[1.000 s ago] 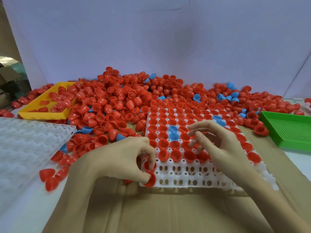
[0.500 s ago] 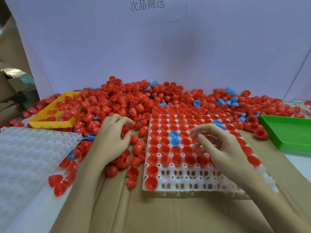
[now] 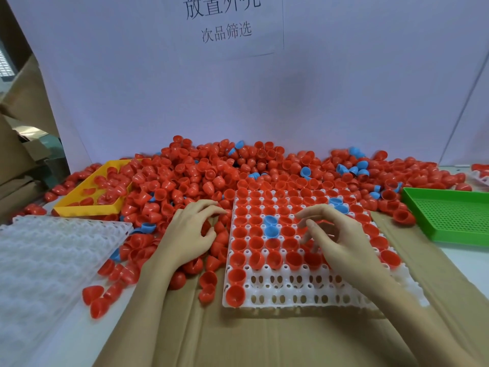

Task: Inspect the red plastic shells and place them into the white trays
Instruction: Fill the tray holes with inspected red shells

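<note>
Against a pale wall, loose red plastic shells (image 3: 185, 181) heap the worktop behind a mostly filled white gridded tray (image 3: 299, 287). The left hand (image 3: 189, 234) rests curled among them, possibly gripping one; the right hand (image 3: 341, 242) hovers over the tray, fingers spread.

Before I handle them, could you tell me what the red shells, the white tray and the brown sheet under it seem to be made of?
Red shells: seemingly thin moulded plastic, glossy, with light glints.
White tray: plastic, slightly translucent, with moulded cups and holes.
Brown sheet: probably cardboard, matte, with creases.
</note>
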### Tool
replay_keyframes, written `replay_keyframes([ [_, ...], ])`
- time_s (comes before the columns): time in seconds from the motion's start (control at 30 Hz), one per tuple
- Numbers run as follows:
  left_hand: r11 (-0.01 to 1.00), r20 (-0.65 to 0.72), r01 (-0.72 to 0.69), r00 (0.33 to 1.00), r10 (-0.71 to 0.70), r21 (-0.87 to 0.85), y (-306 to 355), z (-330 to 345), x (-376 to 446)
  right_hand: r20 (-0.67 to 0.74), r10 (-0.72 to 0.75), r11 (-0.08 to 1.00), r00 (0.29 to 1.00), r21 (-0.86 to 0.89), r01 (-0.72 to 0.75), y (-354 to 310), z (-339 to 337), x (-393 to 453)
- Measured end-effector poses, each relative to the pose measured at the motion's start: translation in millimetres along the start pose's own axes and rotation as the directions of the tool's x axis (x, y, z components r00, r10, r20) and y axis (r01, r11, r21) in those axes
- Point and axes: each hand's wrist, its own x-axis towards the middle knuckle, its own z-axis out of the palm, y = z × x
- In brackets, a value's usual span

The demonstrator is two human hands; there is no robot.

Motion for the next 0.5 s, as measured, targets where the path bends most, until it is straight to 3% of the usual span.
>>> replay_keyframes([
  [0.33,0.985,-0.088,-0.014,0.996,-0.001,-0.173,5,-13,-6,0.024,-0.031,0.997,0.999,-0.065,0.033,0,4,-1],
  [0.4,0.990,-0.051,-0.014,0.999,0.007,-0.142,8,-13,-7,0.021,-0.039,0.997,0.999,-0.069,0.041,0,3,-1],
  [0.5,0.997,0.120,0.042,0.992,-0.034,-0.063,13,-10,-8,0.020,-0.041,0.996,0.999,-0.074,0.043,0,3,-1],
])
